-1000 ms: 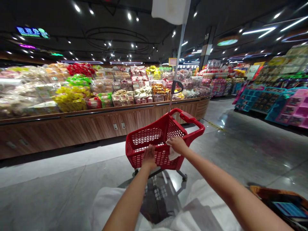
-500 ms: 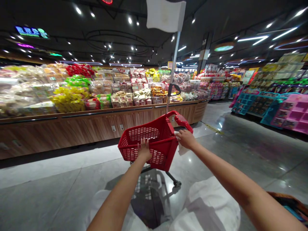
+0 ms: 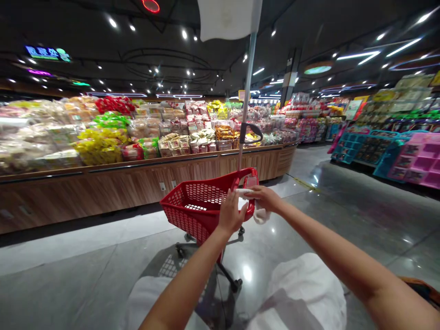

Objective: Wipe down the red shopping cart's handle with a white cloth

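Observation:
A red shopping cart (image 3: 195, 224) with a perforated plastic basket stands on the floor in front of me, its handle end turned to my right. My right hand (image 3: 264, 199) is closed on a white cloth (image 3: 261, 215) at the red handle; part of the cloth hangs below the fingers. Fingers extended, my left hand (image 3: 232, 213) lies against the cart's rear rim beside the handle, close to the cloth. From the cart's rear rises a metal pole (image 3: 248, 87) with a white flag-like panel (image 3: 228, 18) on top and a black hook-shaped grip (image 3: 252, 133) partway up.
Behind the cart runs a long wood-fronted counter (image 3: 137, 183) heaped with packaged snacks (image 3: 103, 142). Blue and pink display racks (image 3: 417, 158) stand at the right. Grey glossy floor (image 3: 326, 220) stretches between them.
The cart has turned, its handle swinging nearer to me. My left hand has moved from the basket's side rim to the handle end. My right hand still has the cloth.

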`<state>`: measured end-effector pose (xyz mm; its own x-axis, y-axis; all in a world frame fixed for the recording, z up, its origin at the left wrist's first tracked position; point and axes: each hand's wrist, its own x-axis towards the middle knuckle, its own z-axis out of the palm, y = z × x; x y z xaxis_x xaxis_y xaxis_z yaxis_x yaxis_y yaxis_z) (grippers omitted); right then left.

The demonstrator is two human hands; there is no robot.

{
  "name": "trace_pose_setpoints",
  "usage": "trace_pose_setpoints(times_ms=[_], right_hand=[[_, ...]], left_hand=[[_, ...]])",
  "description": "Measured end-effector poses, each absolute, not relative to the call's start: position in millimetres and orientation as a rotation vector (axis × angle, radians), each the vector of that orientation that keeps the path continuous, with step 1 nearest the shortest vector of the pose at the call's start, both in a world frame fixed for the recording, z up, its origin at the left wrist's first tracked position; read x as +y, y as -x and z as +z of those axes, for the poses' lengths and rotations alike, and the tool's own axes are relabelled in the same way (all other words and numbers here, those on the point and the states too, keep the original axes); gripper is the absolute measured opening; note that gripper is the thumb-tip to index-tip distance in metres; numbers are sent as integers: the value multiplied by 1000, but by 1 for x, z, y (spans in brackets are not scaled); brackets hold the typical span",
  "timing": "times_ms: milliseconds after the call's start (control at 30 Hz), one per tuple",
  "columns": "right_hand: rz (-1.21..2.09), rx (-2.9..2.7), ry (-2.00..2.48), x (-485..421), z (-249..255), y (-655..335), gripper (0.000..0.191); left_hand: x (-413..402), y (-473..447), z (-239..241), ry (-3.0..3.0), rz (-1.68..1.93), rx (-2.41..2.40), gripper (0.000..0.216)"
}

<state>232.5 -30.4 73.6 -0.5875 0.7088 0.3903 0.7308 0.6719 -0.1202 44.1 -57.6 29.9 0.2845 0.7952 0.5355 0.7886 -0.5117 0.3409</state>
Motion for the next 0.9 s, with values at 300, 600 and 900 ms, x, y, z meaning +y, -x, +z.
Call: trace_pose_setpoints(times_ms=[300,600,900], right_hand=[[-140,-2516,999,-16,74,-230,37],[-59,-2482,879,-17,63,-204,45],[-125,-2326,1319,20,70,-219,38]], left_hand=[[-79,-43,32,-2437,1126,1582,49],[-85,-17,19,-2516,1371,1355,24],[-90,3,15,-2540,1546,1239,26]])
